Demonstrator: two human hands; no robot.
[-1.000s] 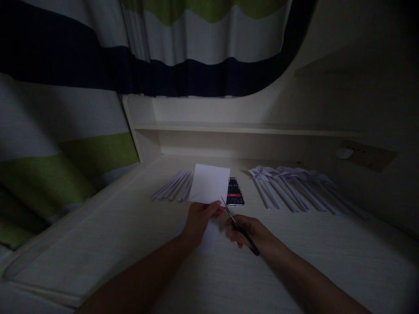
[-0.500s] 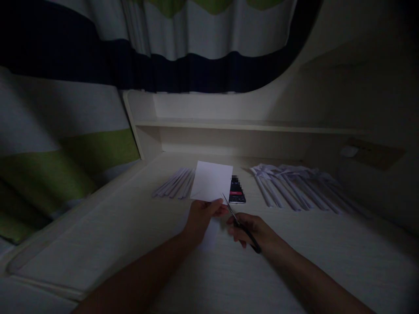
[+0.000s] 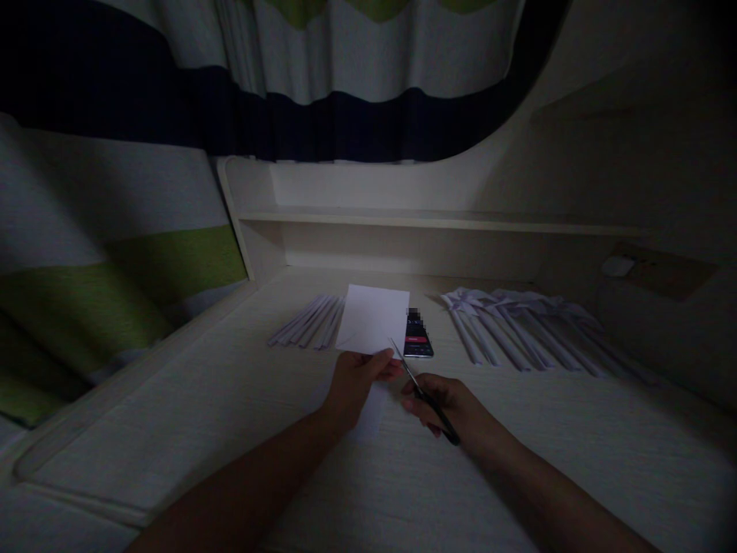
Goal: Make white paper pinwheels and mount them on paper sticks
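Your left hand (image 3: 355, 384) pinches the white sheet (image 3: 374, 316) by its lower edge, holding it up off the desk (image 3: 230, 415) so that edge meets the scissors (image 3: 423, 392) clasped in your right hand (image 3: 454, 408), blades seemingly slightly parted in the dim light.

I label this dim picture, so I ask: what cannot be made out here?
Head view:
phone screen: top pixelated, text too small.
scissors in right hand: handles hidden by that hand.
white paper: part covered by left hand.
white thing at far right: too dark to identify.
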